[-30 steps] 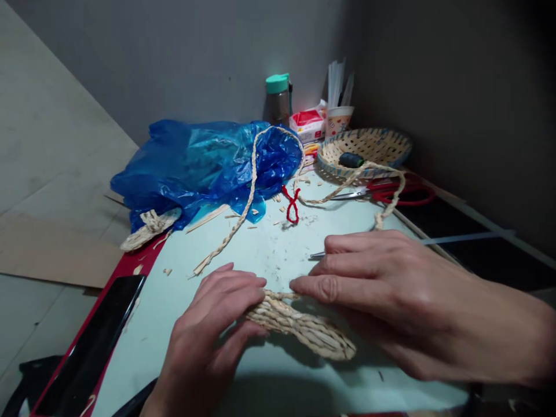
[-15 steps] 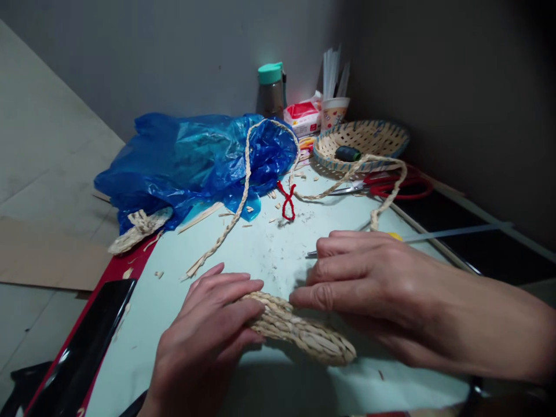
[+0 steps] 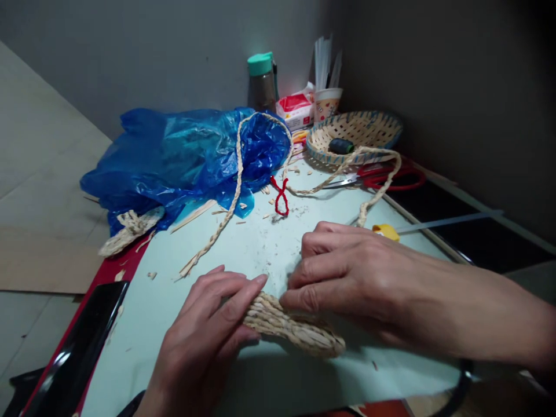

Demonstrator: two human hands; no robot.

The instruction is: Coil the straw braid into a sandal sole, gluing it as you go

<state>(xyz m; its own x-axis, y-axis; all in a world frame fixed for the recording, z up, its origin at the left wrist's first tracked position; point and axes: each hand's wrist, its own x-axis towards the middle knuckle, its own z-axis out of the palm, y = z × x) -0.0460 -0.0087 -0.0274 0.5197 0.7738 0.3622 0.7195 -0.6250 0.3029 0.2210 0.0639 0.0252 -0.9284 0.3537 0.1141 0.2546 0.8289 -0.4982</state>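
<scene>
A small sole-shaped piece of coiled straw braid (image 3: 299,330) lies slantwise in front of me, its rounded end pointing right. My left hand (image 3: 212,324) grips its left end, thumb on top and fingers around the far side. Closed in a pinch, my right hand (image 3: 347,272) is at the piece's far edge; its fingertips are turned away, so what they hold is hidden. A long straw braid (image 3: 367,208) runs from behind the right hand, past the basket and over the blue bag, to a loose frayed end left of centre.
Behind are a blue plastic bag (image 3: 174,150), a bottle (image 3: 262,84), a tissue pack (image 3: 296,110), a paper cup (image 3: 326,107) and a woven basket (image 3: 317,152) holding a thread spool (image 3: 341,146). Red-handled scissors (image 3: 406,176), a yellow piece (image 3: 386,232) and a straw slipper (image 3: 132,230) lie around.
My left thumb has lifted and straightened along the piece's upper edge. A thin metal tip beyond the right hand no longer shows; more of the yellow piece does. The view has shifted slightly.
</scene>
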